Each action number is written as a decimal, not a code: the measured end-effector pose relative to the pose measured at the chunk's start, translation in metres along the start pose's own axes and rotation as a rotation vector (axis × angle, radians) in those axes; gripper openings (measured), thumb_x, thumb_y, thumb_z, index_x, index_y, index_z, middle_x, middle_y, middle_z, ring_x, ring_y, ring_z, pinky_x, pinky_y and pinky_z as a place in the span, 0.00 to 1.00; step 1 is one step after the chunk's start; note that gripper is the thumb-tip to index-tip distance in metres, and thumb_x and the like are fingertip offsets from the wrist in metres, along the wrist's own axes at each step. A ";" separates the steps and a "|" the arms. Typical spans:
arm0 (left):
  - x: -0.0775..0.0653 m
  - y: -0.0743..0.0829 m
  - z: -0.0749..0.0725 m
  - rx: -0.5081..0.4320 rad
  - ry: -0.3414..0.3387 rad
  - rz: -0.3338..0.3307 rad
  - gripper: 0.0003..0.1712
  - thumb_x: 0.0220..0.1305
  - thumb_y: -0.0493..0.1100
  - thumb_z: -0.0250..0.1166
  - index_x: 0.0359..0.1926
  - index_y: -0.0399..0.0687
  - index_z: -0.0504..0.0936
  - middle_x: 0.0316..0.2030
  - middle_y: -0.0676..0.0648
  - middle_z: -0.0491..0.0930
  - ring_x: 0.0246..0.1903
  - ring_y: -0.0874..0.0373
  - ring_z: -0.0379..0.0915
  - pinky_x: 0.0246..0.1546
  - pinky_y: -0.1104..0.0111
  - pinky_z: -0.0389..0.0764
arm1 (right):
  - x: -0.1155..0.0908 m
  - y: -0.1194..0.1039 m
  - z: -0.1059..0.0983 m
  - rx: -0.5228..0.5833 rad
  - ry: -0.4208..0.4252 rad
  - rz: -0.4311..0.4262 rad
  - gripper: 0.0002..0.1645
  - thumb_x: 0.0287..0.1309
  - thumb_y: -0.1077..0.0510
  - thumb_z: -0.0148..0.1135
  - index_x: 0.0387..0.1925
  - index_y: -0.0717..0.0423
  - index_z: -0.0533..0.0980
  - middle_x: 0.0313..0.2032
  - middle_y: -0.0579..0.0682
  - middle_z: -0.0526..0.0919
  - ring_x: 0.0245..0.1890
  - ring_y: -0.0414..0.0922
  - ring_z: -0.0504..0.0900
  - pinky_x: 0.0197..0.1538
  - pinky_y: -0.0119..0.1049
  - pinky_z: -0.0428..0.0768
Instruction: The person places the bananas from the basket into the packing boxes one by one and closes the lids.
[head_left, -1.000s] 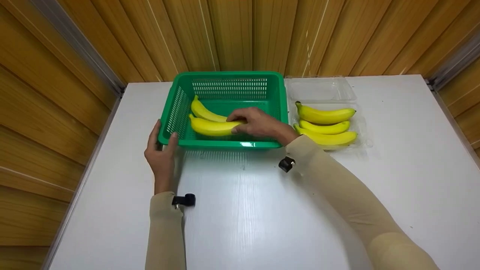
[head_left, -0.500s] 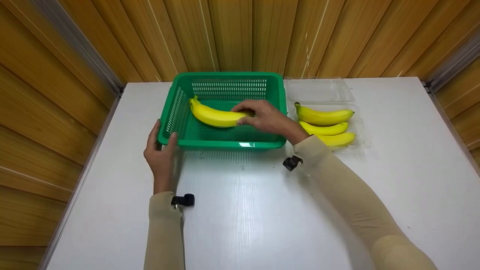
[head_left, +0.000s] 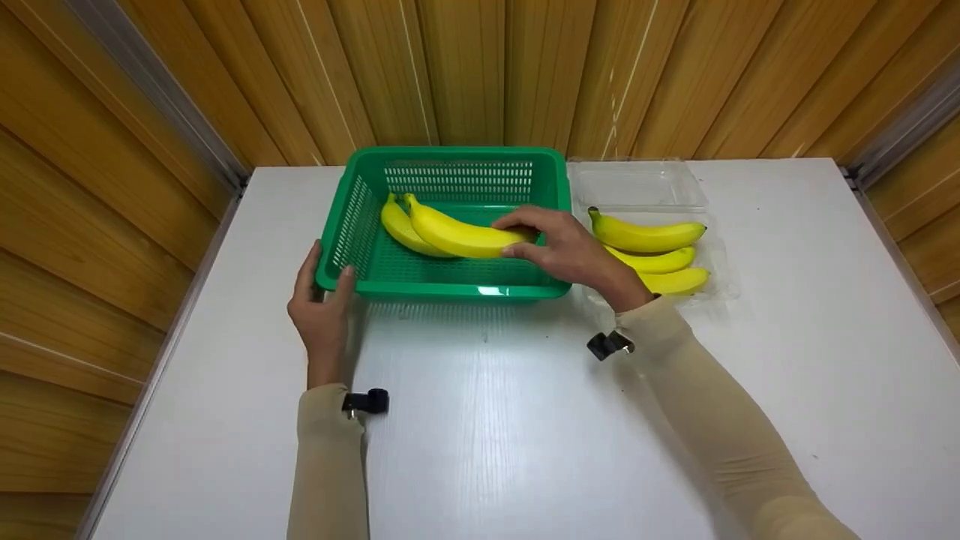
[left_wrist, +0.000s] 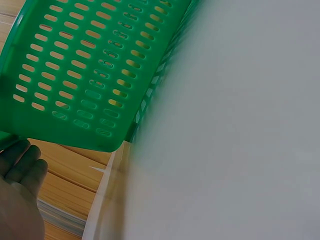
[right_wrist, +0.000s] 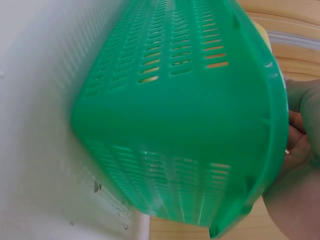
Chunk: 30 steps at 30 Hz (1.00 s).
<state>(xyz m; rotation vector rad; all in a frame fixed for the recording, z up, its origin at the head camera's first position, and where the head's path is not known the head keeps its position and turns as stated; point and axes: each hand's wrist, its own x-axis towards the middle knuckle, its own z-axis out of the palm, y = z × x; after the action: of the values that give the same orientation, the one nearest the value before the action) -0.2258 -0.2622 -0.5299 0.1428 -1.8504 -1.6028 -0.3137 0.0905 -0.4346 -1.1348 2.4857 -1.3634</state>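
A green slotted plastic basket [head_left: 457,289] stands at the back of the white table. My left hand [head_left: 324,315] holds its near left corner, thumb at the front rim and fingers along the left side. My right hand [head_left: 566,244] pinches the right end of a yellow banana [head_left: 465,238] between thumb and fingers, inside the basket's outline. That banana overlaps another banana [head_left: 397,225] lying in the basket. In the right wrist view the basket wall [right_wrist: 185,110] hides most of what my right hand [right_wrist: 300,145] holds.
Right of the basket lies a clear plastic clamshell box [head_left: 637,185] with its lid folded back. Three bananas lie in its near half, the dark-tipped banana [head_left: 649,234] farthest back. A wood-patterned wall [head_left: 465,75] rises behind the table [head_left: 450,420].
My right hand has lifted the nearer banana and carried it back, then right, across the other banana. The left hand stays at the basket corner.
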 end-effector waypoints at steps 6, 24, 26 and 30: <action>0.000 0.002 0.000 -0.009 -0.003 -0.015 0.34 0.72 0.40 0.72 0.76 0.46 0.74 0.71 0.51 0.75 0.68 0.55 0.73 0.68 0.63 0.76 | -0.021 0.003 -0.001 0.005 0.075 -0.004 0.21 0.71 0.56 0.69 0.63 0.53 0.82 0.57 0.46 0.85 0.52 0.46 0.78 0.61 0.42 0.78; -0.006 0.037 0.002 -0.036 -0.009 -0.076 0.33 0.74 0.37 0.69 0.76 0.38 0.71 0.74 0.43 0.72 0.71 0.52 0.69 0.71 0.62 0.72 | -0.052 -0.007 -0.012 -0.014 0.214 0.008 0.23 0.68 0.59 0.70 0.63 0.55 0.82 0.55 0.46 0.85 0.50 0.45 0.78 0.57 0.37 0.80; -0.006 0.037 0.002 -0.030 -0.009 -0.079 0.34 0.74 0.37 0.69 0.76 0.39 0.71 0.74 0.43 0.72 0.71 0.52 0.69 0.70 0.62 0.73 | -0.053 -0.006 -0.016 -0.034 0.219 0.012 0.23 0.69 0.58 0.70 0.63 0.54 0.82 0.55 0.46 0.85 0.50 0.44 0.78 0.56 0.37 0.79; -0.007 0.037 0.001 -0.025 -0.013 -0.079 0.34 0.74 0.37 0.68 0.77 0.38 0.71 0.74 0.43 0.72 0.71 0.51 0.69 0.70 0.63 0.73 | -0.059 -0.005 -0.024 -0.066 0.234 0.028 0.23 0.70 0.58 0.70 0.64 0.53 0.82 0.55 0.45 0.84 0.51 0.44 0.78 0.57 0.35 0.78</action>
<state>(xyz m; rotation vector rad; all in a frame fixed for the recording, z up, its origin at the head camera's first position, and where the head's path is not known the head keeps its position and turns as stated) -0.2084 -0.2489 -0.4995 0.1974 -1.8553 -1.6838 -0.2775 0.1432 -0.4316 -1.0004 2.7135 -1.4963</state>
